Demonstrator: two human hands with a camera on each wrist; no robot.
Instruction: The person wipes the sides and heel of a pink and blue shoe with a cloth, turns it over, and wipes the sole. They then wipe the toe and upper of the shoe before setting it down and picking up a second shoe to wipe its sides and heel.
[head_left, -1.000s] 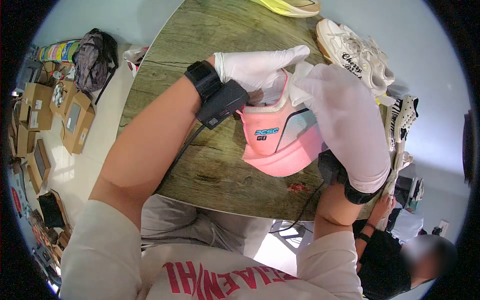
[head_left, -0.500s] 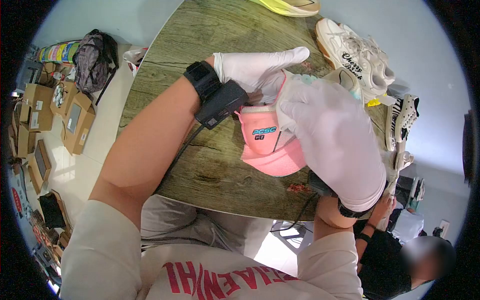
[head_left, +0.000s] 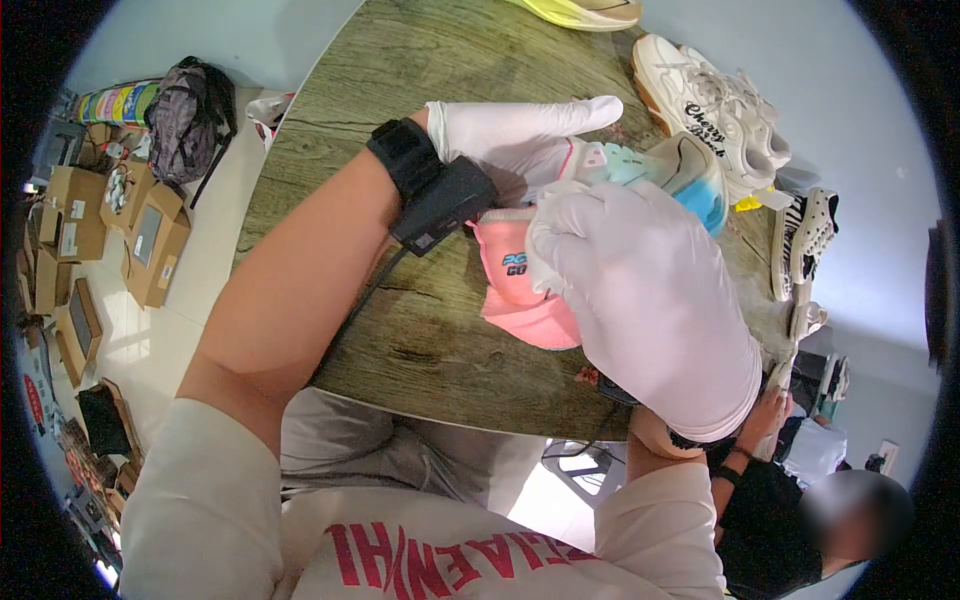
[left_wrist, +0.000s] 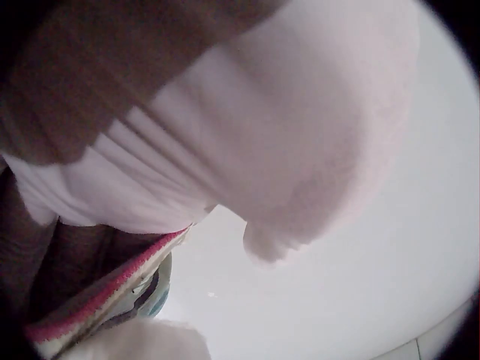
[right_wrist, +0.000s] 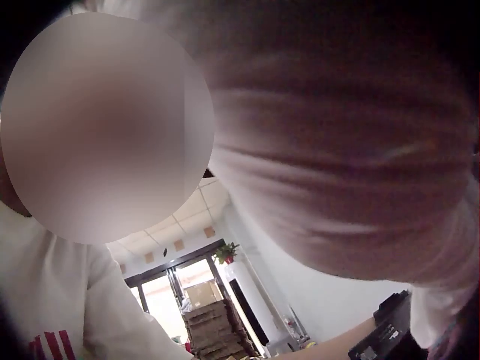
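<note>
A pink sneaker (head_left: 503, 262) with pale mint and blue parts sits between both hands, its heel turned toward me. My white-gloved left hand (head_left: 505, 135) is slipped into its collar, the thumb straight outside and the other fingers hidden inside. In the left wrist view, the pink-edged collar (left_wrist: 112, 296) runs below that glove. My gloved right hand (head_left: 655, 285) curls its fingers around a bunched white cloth (head_left: 541, 248), which lies against the heel's side and partly covers the lettering. The right wrist view shows mostly the glove's wrinkled back (right_wrist: 337, 172).
White sneakers (head_left: 690, 105) stand at the table's right edge, with black-and-white shoes (head_left: 800, 240) beyond them. A yellow-soled shoe (head_left: 585, 12) lies at the far end of the wooden table (head_left: 420, 350). Another person's arm (head_left: 760, 430) reaches in at the lower right.
My right hand and the cloth have moved left from the collar and side onto the heel, uncovering the mint and blue forepart. The left hand stays nearly still inside the sneaker.
</note>
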